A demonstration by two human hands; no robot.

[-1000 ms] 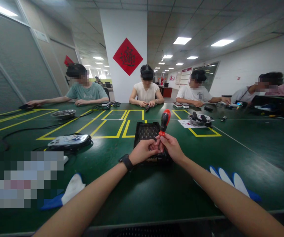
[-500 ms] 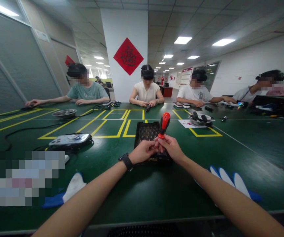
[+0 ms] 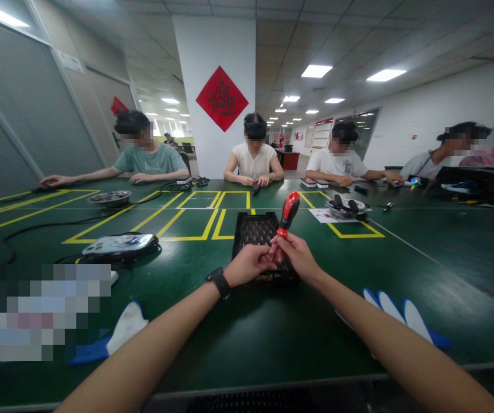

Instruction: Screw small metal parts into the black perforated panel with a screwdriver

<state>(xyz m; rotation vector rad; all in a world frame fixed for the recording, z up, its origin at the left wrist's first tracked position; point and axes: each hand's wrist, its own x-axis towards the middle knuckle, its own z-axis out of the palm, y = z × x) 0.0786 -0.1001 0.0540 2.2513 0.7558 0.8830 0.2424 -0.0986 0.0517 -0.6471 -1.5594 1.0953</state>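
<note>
A screwdriver with a red and black handle stands nearly upright, its handle leaning a little to the right. My right hand is closed around it just below the handle. My left hand, with a black watch on the wrist, is closed with its fingertips against the lower part of the tool, close to my right fingers. What else the left fingers may pinch is hidden. Both hands are over the near part of a black plastic crate with a latticed floor. The screwdriver's tip cannot be made out.
Blue and white gloves lie at the left and right of my forearms. A phone on a black cable coil sits to the left. Metal bowls stand at the left and right. Several people sit across the green table.
The screwdriver's handle has tilted slightly further to the right and risen a little. Both hands stay at nearly the same place over the crate.
</note>
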